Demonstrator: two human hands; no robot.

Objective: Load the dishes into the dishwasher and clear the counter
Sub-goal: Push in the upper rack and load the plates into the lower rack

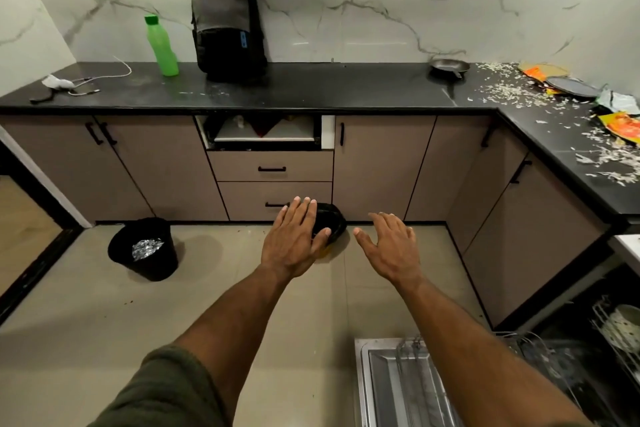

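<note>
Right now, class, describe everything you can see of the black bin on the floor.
The black bin is a small, round, plastic-looking bucket that narrows toward its base. It stands on the tiled floor before the lower cabinets, leaning slightly in this wide view. Its top is open, and crumpled silver foil lies inside. Neither hand touches it.

Both arms are stretched forward and downward, bare from the elbow, with a dark green sleeve seen on the left upper arm. The left hand is held palm down, its fingers straight and close together, the thumb spread to the right. The right hand is held palm down just beside it, apart from it, fingers relaxed and slightly spread, thumb pointed toward the left hand.
</note>
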